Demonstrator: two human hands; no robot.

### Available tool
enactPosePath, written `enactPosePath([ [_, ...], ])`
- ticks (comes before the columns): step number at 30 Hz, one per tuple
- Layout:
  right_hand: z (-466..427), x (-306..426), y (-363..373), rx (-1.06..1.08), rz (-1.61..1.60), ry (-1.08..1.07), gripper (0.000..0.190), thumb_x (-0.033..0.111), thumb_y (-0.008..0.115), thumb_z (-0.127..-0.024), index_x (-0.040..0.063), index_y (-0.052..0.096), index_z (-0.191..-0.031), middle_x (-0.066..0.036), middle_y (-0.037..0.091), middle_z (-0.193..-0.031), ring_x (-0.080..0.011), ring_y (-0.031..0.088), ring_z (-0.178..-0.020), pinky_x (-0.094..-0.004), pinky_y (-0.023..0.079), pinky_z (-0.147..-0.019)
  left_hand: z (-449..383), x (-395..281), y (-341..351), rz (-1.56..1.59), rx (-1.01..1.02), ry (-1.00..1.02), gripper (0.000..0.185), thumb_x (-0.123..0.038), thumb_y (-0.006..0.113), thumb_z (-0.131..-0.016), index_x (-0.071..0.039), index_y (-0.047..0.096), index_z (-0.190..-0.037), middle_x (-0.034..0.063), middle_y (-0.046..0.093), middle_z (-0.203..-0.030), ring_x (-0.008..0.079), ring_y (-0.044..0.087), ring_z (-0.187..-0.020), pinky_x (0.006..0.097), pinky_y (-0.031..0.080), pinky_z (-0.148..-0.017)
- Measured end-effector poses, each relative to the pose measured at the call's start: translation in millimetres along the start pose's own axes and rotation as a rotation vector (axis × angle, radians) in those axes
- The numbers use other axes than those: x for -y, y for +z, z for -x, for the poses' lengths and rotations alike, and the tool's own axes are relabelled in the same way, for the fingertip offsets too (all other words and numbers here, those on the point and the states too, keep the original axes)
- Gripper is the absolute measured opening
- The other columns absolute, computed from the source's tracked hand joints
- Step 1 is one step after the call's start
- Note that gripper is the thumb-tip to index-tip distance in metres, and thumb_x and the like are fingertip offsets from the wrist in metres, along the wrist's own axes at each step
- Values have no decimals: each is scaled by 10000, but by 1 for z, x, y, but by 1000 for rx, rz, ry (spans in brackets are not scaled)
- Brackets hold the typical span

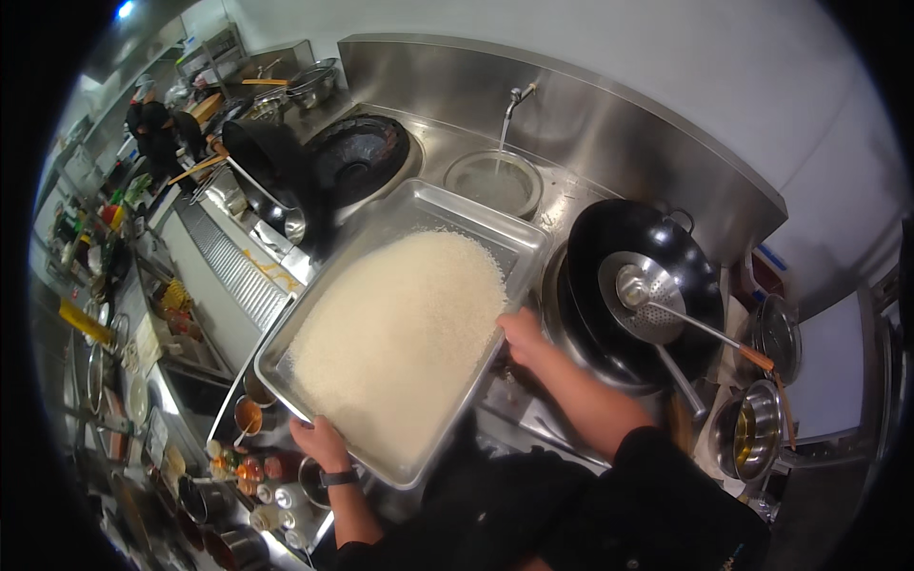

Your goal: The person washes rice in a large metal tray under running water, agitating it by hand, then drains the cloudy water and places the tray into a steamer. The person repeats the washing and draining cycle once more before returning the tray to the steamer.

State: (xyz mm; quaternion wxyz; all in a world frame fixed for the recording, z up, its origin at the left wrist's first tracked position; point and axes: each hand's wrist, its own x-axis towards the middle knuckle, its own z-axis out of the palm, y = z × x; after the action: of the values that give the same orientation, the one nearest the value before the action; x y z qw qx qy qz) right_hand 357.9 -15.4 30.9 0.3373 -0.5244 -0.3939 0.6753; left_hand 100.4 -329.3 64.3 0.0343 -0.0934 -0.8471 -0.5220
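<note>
My left hand grips the near left rim of a rectangular metal tray, and my right hand grips its right rim. A wide mound of pale, rice-like grains fills most of the tray. Fingers of both hands are partly hidden beneath it. Beyond the far rim, water runs from a faucet into a round, water-filled basin. To the right of the tray, a black wok holds a perforated skimmer and a metal ladle.
A dark round burner and a tilted black wok lie at the upper left. Metal bowls stand at right. Sauce containers and bottles crowd the lower left. Another person stands far left.
</note>
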Motion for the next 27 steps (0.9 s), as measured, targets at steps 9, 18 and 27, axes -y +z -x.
enactPosePath([
  [9,-95,3,-8,-210,-136,82,350,-37,556,-809,-87,586,-1153,-186,634,-1073,-332,639,-926,-437,517,-820,-45,-11,129,227,166,-82,250,15,534,-806,77,499,-1045,122,547,-918,229,531,-848,353,465,-844],
  [18,-126,28,-7,-247,19,68,338,40,612,-849,-55,558,-1168,-146,620,-1024,-257,597,-966,-383,494,-844,-45,-30,211,369,333,-241,138,5,552,-874,-2,446,-962,43,506,-886,138,483,-799,297,441,-748],
  [27,19,72,-14,-38,358,-122,344,13,594,-940,-52,599,-1278,-148,677,-1232,-203,644,-1124,-304,509,-935,-14,37,329,620,740,-401,126,-137,566,-964,-56,495,-897,38,530,-739,144,499,-519,296,365,-416],
])
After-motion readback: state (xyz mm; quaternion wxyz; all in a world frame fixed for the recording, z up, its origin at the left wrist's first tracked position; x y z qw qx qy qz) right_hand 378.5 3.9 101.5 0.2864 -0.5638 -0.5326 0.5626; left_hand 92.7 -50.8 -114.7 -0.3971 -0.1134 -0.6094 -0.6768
